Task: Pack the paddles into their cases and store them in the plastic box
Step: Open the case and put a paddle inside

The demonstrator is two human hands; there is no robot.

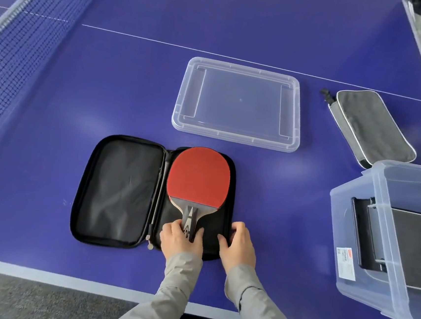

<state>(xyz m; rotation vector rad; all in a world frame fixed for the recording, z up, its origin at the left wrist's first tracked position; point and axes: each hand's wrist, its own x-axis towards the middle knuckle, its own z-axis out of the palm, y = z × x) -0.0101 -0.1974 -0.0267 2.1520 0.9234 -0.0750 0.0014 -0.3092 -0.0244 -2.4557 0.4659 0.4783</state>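
Black fabric, the open case [121, 192] lies flat on the blue table [55, 108], its empty left half [118, 189] slack and creased, so it looks soft and should fold over easily by the zip edge. On its right half rests the paddle [198, 181], red rubber up: probably light and stiff, best taken by the handle, since the rubber face likely marks easily. The left hand [182, 241] has that handle pinched between thumb and fingers. The right hand [238, 244] is loosely spread, holding nothing, fingertips on the case's near right edge. Beyond lies the clear lid [238, 101], flat and apart. Further right sits a grey case [372, 126], closed, close to the box [389, 243], which holds something dark. Bare table lies between case and box, though the near table edge runs close.
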